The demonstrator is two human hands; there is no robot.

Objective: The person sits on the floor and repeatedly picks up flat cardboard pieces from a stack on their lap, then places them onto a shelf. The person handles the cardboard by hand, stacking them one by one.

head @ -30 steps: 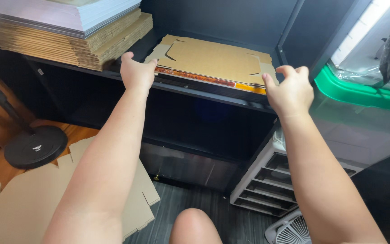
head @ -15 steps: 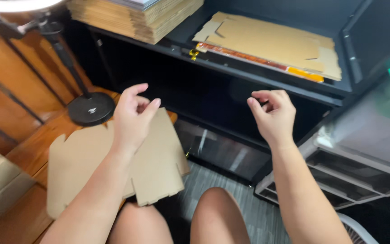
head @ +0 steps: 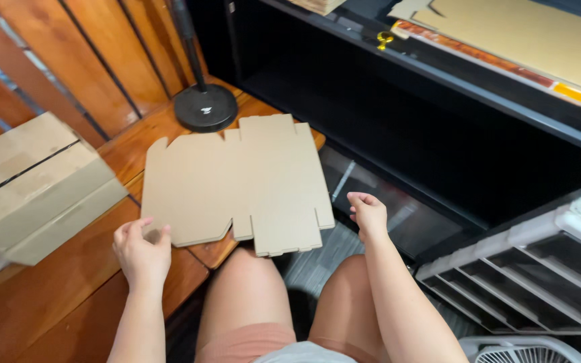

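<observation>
At the bottom of the frame, two bare knees are poking up. Just above them on the lower left, the left hand (head: pixel 142 252) is touching the bottom left edge of the flat cardboard sheets (head: pixel 237 185), with its fingers curled at that edge. I cannot tell if it is really gripping them. The right hand (head: pixel 368 214) is hanging in the air just right of the sheets, fingers loosely bent and holding nothing.

The cardboard is lying in the middle of the frame on a wooden bench (head: pixel 48 296). A closed cardboard box (head: pixel 28 185) is sitting at the left. Further up, a round black stand base (head: pixel 205 107) is resting beside the cardboard. A black shelf (head: pixel 479 81) is running across the upper right, with more flat cardboard (head: pixel 532 33) lying on it.
</observation>
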